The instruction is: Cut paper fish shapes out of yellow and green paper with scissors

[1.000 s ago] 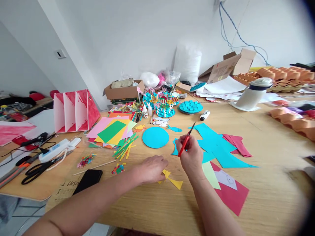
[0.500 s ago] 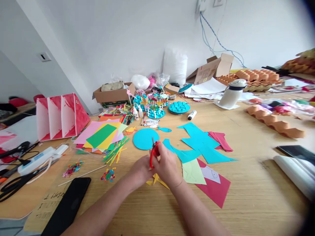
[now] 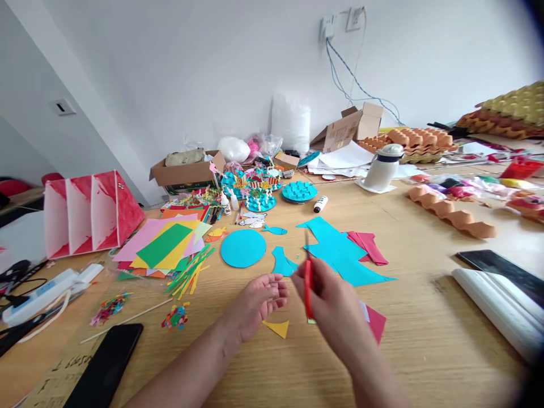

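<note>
Red-handled scissors (image 3: 309,289) are in my right hand (image 3: 329,303), their dark blades pointing away from me. My left hand (image 3: 263,300) is held beside them, fingers apart and lightly curled, with nothing in it. Below the left fingertips lies a yellow paper scrap (image 3: 278,328). A blue paper circle (image 3: 243,248) lies flat beyond my left hand. Blue paper offcuts (image 3: 340,252) spread beyond my right hand, and a small blue paper fish (image 3: 275,229) lies past the circle. My right hand and forearm partly hide a red paper sheet (image 3: 377,323).
Coloured paper sheets (image 3: 165,245) and paper strips (image 3: 193,272) lie to the left, near a black phone (image 3: 104,365). Glue bottles (image 3: 225,203) and blue paper crafts (image 3: 260,199) stand farther back. An egg-carton strip (image 3: 450,212) and a white jug (image 3: 382,170) are right.
My view has swung to the right. My hands came together at the scissors, then parted; my left hand has opened while the scissors remain in my right.
</note>
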A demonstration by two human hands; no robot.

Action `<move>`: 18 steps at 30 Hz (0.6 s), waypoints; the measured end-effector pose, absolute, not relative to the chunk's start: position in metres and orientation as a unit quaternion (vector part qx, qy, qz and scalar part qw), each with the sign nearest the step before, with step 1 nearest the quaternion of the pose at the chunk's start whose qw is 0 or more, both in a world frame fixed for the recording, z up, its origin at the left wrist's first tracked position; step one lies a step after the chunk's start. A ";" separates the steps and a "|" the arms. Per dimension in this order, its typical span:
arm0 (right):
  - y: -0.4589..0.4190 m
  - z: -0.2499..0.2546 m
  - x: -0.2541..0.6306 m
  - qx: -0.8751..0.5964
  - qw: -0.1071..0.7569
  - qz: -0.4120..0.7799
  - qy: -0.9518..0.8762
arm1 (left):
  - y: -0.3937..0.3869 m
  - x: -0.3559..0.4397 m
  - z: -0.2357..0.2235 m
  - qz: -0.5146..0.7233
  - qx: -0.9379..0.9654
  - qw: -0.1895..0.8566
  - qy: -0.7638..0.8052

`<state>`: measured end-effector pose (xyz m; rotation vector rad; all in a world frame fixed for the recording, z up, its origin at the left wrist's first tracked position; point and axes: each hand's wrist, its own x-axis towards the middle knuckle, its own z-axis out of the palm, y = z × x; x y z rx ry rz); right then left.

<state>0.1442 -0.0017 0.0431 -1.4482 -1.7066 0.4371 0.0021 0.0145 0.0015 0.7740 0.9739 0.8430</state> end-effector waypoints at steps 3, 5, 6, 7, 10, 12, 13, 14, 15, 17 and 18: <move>-0.010 0.026 0.191 -0.686 0.330 0.204 -0.616 | 0.011 0.008 0.006 0.411 0.252 0.765 0.428; -0.014 0.010 0.215 -0.726 0.281 0.221 -0.587 | 0.010 0.014 0.008 0.409 0.225 0.768 0.438; -0.016 0.003 0.223 -0.736 0.267 0.237 -0.575 | 0.009 0.018 0.008 0.407 0.220 0.770 0.440; -0.017 -0.003 0.229 -0.742 0.258 0.253 -0.565 | 0.009 0.022 0.007 0.403 0.220 0.772 0.440; -0.020 -0.014 0.237 -0.749 0.254 0.272 -0.548 | 0.008 0.031 0.006 0.383 0.227 0.781 0.439; -0.020 -0.016 0.236 -0.755 0.253 0.265 -0.543 | 0.007 0.034 0.005 0.373 0.227 0.787 0.435; -0.020 -0.016 0.235 -0.757 0.254 0.262 -0.542 | 0.006 0.035 0.006 0.371 0.227 0.791 0.431; -0.019 -0.017 0.233 -0.758 0.254 0.259 -0.542 | 0.006 0.037 0.006 0.368 0.228 0.795 0.426; -0.018 -0.017 0.232 -0.757 0.255 0.259 -0.543 | 0.005 0.038 0.006 0.365 0.230 0.798 0.421; -0.015 -0.018 0.228 -0.756 0.256 0.259 -0.544 | 0.004 0.040 0.007 0.357 0.236 0.801 0.419; -0.014 -0.018 0.227 -0.756 0.256 0.259 -0.544 | 0.004 0.041 0.007 0.355 0.239 0.800 0.420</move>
